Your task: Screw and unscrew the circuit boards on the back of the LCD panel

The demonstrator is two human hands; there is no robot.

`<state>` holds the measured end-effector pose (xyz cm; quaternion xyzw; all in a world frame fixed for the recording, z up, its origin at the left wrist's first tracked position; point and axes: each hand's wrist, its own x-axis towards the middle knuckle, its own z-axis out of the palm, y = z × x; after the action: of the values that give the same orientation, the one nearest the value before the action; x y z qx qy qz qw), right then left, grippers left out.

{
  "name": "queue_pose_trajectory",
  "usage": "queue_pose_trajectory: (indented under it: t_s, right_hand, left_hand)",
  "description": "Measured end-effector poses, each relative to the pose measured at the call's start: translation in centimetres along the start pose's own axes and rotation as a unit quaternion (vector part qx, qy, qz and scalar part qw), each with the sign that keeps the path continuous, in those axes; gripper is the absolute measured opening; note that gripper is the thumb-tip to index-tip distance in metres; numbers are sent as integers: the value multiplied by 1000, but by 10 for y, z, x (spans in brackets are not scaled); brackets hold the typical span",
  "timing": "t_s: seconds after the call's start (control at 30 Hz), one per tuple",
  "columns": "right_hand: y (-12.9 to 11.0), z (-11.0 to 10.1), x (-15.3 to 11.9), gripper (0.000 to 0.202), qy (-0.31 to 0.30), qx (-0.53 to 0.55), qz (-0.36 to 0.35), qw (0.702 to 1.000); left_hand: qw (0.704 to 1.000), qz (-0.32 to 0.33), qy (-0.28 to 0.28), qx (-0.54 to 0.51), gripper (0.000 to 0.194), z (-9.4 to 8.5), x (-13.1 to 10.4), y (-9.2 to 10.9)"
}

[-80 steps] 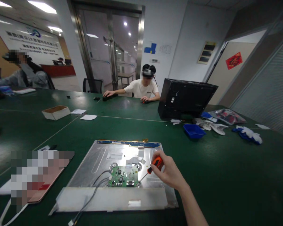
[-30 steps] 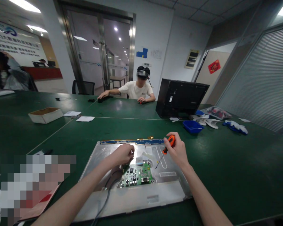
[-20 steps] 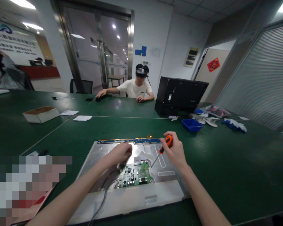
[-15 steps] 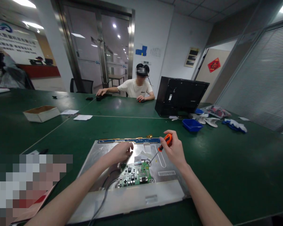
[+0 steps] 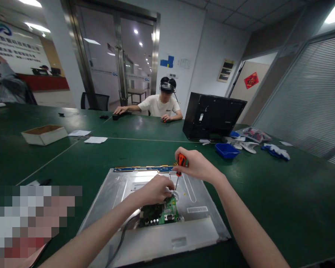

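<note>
In front of me lies a metal display panel [image 5: 197, 219] with a green circuit board [image 5: 171, 210] near its middle. My right hand [image 5: 195, 163] is wrapped round the orange-and-black handle of a screwdriver [image 5: 181, 160]. The shaft points steeply down at the board's upper right corner. Beside the tip, my left hand [image 5: 159, 188] hovers over the board with its fingers bent together. What those fingertips hold, if anything, is too small to make out. A dark cable [image 5: 121, 238] runs from the board's left side over the panel's near edge. A blue circuit strip [image 5: 142, 169] lines the far edge.
Beyond the panel stand a black monitor [image 5: 214, 115] and a blue tray [image 5: 227, 150], with gloves [image 5: 276, 150] to their right. An open box [image 5: 44, 134] and paper [image 5: 96, 140] are at the left. A person [image 5: 162, 104] sits across the green table [image 5: 268, 197].
My right hand has moved left and tipped the screwdriver more upright. My left hand has come right and down to the board's upper corner, beside the screwdriver tip.
</note>
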<state>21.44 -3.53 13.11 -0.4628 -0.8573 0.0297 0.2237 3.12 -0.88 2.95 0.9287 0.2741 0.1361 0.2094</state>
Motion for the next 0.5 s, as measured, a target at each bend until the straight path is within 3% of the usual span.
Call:
queue_pose_trajectory:
  t_s: [0.2,0.5]
  right_hand:
    - [-7,-7,-3,20,-38,56,-32,997]
    - [-1,-6,-9,20,-102,77,-28,991]
  left_hand:
    - [1000,3,-13,-23,18,5,6,-5]
    - [998,14,-22,-54,17,16,5,-11]
